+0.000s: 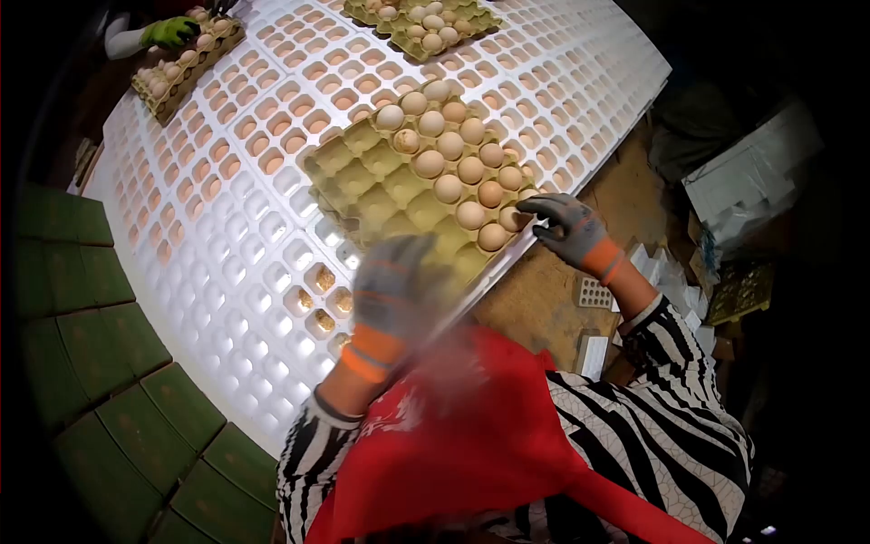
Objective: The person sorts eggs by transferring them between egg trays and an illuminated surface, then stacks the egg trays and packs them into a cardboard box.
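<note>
The egg tray (pixel 382 198) lies along the desk's (pixel 145 272) near edge, just ahead of both hands: left hand (pixel 394 283) blurred, right hand (pixel 569 228) half-curled beside an egg (pixel 509 218); I cannot tell whether either grips.

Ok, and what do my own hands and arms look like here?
Your left hand and right hand wear grey gloves with orange cuffs. The sleeves are white with bold black, zebra-like stripes, ending short of the gloves. The left glove is blurred, so its finer details are unclear.

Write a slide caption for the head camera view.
Gloved right hand at the eggs in a partly filled tray; left hand, blurred, near its empty cups.
</note>
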`<state>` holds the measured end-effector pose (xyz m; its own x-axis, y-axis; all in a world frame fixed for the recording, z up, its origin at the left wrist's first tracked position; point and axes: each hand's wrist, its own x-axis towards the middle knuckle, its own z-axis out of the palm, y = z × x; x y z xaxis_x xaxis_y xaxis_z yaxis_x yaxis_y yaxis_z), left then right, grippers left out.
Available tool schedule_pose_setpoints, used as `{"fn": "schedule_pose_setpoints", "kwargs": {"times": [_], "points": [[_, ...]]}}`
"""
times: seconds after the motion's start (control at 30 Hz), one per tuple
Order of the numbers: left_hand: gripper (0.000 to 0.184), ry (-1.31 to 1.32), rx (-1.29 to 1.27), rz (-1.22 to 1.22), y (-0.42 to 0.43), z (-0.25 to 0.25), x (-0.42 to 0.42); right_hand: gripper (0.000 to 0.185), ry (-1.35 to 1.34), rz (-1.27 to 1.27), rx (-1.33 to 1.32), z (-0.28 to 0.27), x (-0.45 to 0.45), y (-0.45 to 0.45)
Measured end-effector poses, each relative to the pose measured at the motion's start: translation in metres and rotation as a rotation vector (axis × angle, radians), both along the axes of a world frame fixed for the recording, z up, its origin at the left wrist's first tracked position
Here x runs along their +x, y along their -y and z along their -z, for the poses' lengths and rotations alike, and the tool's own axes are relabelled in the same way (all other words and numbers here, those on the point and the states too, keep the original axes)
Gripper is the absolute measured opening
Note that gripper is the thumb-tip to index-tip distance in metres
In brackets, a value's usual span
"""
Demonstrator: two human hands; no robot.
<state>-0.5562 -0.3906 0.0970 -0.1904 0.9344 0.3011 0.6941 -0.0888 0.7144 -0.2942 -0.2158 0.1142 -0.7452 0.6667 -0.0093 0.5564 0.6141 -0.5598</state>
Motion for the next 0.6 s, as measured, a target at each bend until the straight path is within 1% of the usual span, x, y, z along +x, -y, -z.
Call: {"fn": "schedule_pose_setpoints", "kwargs": {"times": [0.03,0.1,0.13,0.23,0.33,0.37,0.43,0.47,0.5,0.57,0.6], "points": [[0.052,-0.096,-0.014,0.034,-0.015,-0.001,0.027,0.039,0.044,-0.164,0.179,0.010,0.001,-0.011],[0.053,-0.259,-0.080,0.083,-0.042,0.016,0.069,0.036,0.135,-0.370,0.294,0.019,-0.002,-0.024],[0.053,-0.340,-0.112,0.104,-0.054,0.024,0.083,0.031,0.113,-0.378,0.344,0.037,-0.002,-0.029],[0.046,-0.448,-0.373,0.098,-0.077,0.021,0.108,0.027,0.048,-0.416,0.169,0.027,0.001,-0.044],[0.041,-0.257,-0.179,-0.020,-0.076,0.034,0.103,0.034,-0.291,-0.043,-0.722,0.035,0.021,-0.069],[0.038,0.161,-0.199,-0.099,-0.073,0.029,0.102,0.043,-0.545,0.017,-1.066,0.030,0.023,-0.080],[0.033,0.994,-0.195,-0.237,-0.065,0.014,0.095,0.048,-0.816,0.148,-1.480,0.015,0.021,-0.089],[0.032,1.196,-0.077,-0.238,-0.060,0.016,0.086,0.044,-0.805,0.140,-1.397,0.017,0.018,-0.094],[0.031,1.394,0.048,-0.236,-0.060,0.018,0.081,0.042,-0.598,0.018,-1.118,0.018,0.011,-0.099],[0.033,0.784,-0.062,-0.349,-0.070,0.017,0.090,0.039,-0.194,-0.207,-0.540,0.015,-0.006,-0.103],[0.034,0.476,-0.113,-0.394,-0.079,0.014,0.097,0.038,-0.049,-0.352,-0.196,0.007,-0.017,-0.095]]}}
